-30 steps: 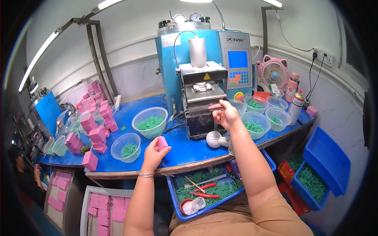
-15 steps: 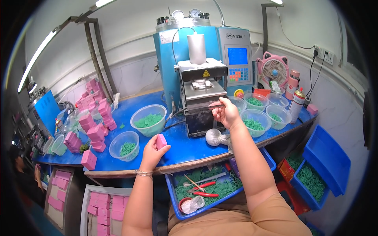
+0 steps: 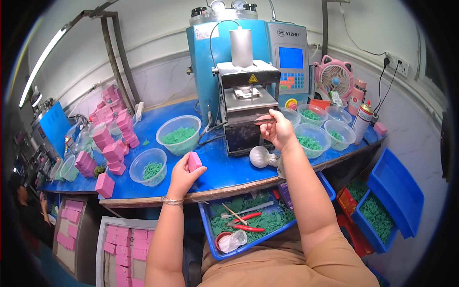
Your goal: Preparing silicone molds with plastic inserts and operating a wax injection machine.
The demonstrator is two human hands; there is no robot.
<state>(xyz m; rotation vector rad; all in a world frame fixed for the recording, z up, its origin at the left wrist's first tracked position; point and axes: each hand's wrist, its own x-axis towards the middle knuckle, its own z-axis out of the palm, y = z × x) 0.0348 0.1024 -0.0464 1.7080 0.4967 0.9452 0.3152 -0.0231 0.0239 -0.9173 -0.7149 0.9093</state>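
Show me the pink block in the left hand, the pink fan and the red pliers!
Held pink block (image 3: 194, 160): head view, on its uncovered part.
Pink fan (image 3: 335, 81): head view, on its blue centre.
Red pliers (image 3: 250, 228): head view, on the lower handle.

Has a pink cat-eared fan (image 3: 335, 80) beside a pink bottle (image 3: 356, 97), a wall socket (image 3: 402, 67) farther right, a lit tube (image 3: 40, 65) upper left.
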